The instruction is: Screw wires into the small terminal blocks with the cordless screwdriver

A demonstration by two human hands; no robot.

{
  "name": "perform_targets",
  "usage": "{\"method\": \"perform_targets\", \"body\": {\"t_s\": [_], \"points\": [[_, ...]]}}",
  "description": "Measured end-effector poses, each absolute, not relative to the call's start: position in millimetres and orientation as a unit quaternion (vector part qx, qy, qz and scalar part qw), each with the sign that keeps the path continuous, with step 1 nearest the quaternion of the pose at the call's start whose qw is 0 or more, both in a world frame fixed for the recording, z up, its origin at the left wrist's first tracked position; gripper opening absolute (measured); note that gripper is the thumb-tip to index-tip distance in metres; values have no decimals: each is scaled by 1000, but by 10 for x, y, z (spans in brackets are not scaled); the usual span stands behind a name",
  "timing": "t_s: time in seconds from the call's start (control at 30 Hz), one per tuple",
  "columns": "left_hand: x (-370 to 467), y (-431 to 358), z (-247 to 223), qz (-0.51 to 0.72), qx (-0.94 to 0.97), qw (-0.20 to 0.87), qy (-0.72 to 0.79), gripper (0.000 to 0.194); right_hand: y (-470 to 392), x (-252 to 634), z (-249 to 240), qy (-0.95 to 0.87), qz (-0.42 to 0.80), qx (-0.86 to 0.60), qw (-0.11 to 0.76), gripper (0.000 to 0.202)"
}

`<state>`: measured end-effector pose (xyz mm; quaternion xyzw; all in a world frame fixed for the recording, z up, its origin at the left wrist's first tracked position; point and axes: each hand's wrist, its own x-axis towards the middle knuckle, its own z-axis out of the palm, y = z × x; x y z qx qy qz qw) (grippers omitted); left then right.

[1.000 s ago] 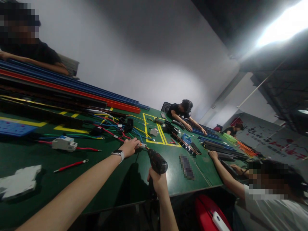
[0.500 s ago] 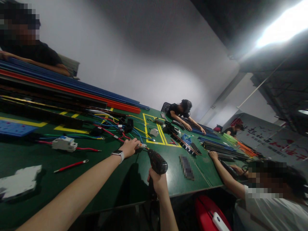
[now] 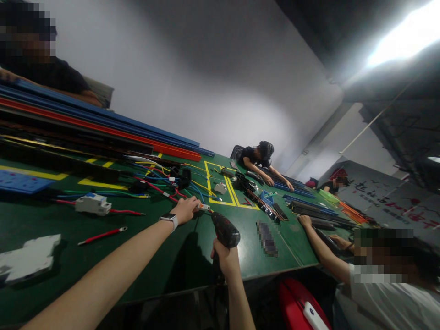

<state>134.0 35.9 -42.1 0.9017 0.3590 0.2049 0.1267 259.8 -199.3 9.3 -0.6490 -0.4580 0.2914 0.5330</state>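
Note:
My left hand (image 3: 187, 209), with a watch on its wrist, is closed on a small white and orange part (image 3: 203, 207) at the end of the red wires. My right hand (image 3: 225, 257) grips a black power drill (image 3: 226, 230) by its handle, and the drill's tip points at that part, close to my left fingers. Whether the tip touches it is too small to tell. Left of my hands lie a white breaker with red wires (image 3: 92, 205), a short red cable (image 3: 102, 235) and large white modules (image 3: 32, 258) on the green table (image 3: 165, 261).
Blue rails (image 3: 137, 129) and orange rails (image 3: 175, 151) run along the far left. A blue power strip (image 3: 24, 182) lies at the left edge. Black connectors (image 3: 184, 176) are beyond my left hand. Other people work opposite and at the right, one with an arm (image 3: 319, 243) on the table.

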Motion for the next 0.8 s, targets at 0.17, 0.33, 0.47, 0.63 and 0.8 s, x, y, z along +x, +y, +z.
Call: {"method": "perform_targets", "body": {"t_s": [0.17, 0.33, 0.47, 0.63, 0.8], "points": [[1327, 344, -403, 205, 903, 129, 354, 28, -1970, 2614, 75, -466, 295, -641, 534, 13], [1328, 346, -412, 213, 903, 126, 351, 28, -1962, 2613, 92, -462, 299, -639, 538, 11], [1336, 357, -422, 209, 902, 129, 355, 29, -1958, 2618, 97, -459, 301, -649, 527, 13], [1334, 363, -426, 207, 903, 124, 355, 28, -1955, 2616, 95, -451, 300, -657, 525, 13], [1328, 355, -414, 205, 905, 119, 354, 28, -1961, 2610, 102, -456, 299, -654, 525, 13]]}}
